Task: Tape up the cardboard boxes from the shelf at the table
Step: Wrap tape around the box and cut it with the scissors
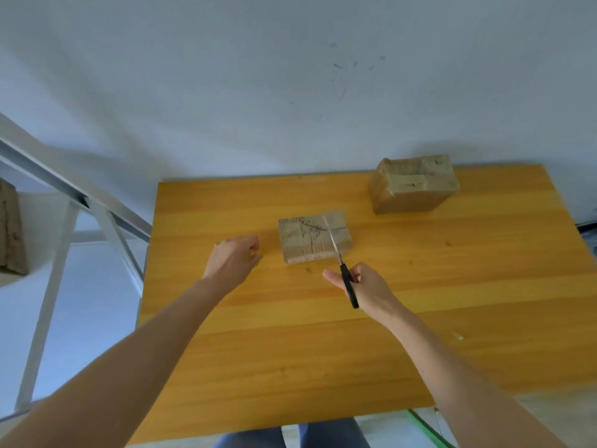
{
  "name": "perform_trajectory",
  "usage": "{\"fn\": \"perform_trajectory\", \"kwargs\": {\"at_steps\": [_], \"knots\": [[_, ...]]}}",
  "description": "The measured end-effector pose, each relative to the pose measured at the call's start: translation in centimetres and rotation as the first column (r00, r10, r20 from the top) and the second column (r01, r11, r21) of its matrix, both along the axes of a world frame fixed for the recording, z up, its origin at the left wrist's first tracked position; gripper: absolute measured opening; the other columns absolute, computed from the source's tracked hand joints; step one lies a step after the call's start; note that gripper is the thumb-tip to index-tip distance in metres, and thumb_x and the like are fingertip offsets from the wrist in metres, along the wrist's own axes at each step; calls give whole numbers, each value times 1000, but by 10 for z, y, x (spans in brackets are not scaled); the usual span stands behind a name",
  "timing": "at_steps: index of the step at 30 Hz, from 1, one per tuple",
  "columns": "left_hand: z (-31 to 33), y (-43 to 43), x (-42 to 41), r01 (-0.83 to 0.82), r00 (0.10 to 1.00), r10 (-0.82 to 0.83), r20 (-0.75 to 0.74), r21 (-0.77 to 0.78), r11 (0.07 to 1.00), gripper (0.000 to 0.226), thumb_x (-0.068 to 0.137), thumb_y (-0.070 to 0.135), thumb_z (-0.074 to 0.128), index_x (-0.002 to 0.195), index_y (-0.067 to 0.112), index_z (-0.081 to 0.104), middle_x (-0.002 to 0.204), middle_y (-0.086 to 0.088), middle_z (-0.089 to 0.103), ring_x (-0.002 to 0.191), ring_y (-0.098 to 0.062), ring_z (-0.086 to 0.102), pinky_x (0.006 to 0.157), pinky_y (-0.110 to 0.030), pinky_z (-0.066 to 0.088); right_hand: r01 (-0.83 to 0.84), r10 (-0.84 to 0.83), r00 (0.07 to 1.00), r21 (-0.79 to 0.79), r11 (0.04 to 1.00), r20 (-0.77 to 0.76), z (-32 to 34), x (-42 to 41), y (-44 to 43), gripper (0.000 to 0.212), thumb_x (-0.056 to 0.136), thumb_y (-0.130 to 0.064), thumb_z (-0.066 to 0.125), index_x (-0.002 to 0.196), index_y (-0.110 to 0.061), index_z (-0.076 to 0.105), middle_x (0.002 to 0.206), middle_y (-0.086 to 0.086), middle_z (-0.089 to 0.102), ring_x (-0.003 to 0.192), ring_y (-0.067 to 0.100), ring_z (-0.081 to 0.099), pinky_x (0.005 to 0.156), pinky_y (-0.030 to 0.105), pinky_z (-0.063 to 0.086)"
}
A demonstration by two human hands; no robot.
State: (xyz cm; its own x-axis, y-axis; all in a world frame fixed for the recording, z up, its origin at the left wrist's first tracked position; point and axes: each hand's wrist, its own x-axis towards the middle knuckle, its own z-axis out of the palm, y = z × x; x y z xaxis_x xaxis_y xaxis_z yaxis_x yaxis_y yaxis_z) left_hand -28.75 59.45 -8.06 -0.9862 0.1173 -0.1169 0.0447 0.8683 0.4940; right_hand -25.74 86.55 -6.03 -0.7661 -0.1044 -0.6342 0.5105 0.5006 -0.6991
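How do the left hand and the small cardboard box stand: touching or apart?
Apart. The head view shows a strip of bare table between the left hand and the small cardboard box.

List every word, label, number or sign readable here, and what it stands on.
No text can be read.
near box: dark scrawled lines on top, not legible as writing.
far box: small dark marks, too blurred to read.
wall: grey scuffs, not writing.
scissors: no brand visible.
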Motion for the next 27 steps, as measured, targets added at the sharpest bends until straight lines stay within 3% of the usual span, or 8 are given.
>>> {"fn": "perform_trajectory", "kwargs": {"at_steps": [3,5,7,13,17,19,23,27], "knots": [[-10,2,3,78,996,-79,-47,-30,997,5,87,5,65,90,4,61,99,-9,65,80,-36,62,59,-34,43,-60,62,998,113,992,-15,1,3,0,59,77,-61,71,99,-14,41,81,2,50,71,18,54,63,32,43],[-13,5,4,115,993,-117,-32,-64,991,28,84,2,68,110,10,58,103,-7,63,80,-39,62,57,-37,46,-72,74,997,151,986,-7,0,3,1,65,75,-62,72,104,-12,40,82,2,52,69,17,54,61,32,44],[-13,8,5,154,988,-157,-10,-120,981,59,84,0,68,131,23,40,110,-6,60,79,-39,63,55,-40,49,-59,60,998,148,987,-5,-2,4,1,64,75,-62,72,102,-13,40,80,2,50,67,17,52,61,33,43],[-15,15,5,140,990,-135,49,-108,984,56,90,-3,52,139,18,35,122,-9,47,75,-33,59,55,-44,48,-61,67,997,183,981,-26,-3,5,2,65,76,-62,71,104,-12,40,80,2,53,66,18,55,60,34,44],[-18,19,11,91,989,-82,120,-72,993,59,92,13,61,143,15,31,129,-6,49,86,-31,63,65,-44,52,-84,94,995,223,971,-39,-5,6,2,66,75,-64,70,102,-12,40,77,2,51,62,17,52,56,34,43],[-16,22,12,58,997,-52,50,-141,988,72,86,34,70,145,15,32,130,-5,51,97,-28,62,72,-39,53,-84,95,995,225,971,-40,-7,7,2,65,75,-65,70,100,-13,40,77,2,51,62,18,52,57,34,43],[-8,30,0,54,998,-63,-29,-229,972,116,60,71,73,151,18,24,146,-1,41,122,-26,40,94,-37,28,-83,93,995,204,975,-38,-9,6,4,64,74,-66,71,97,-15,39,76,1,49,62,18,51,58,34,43],[6,49,-15,-80,983,74,168,30,996,108,59,66,78,148,31,28,136,-3,40,119,-20,26,100,-34,23,-77,79,997,141,987,-10,-8,6,4,62,76,-62,72,97,-14,39,78,1,47,65,17,50,61,32,42]]}}
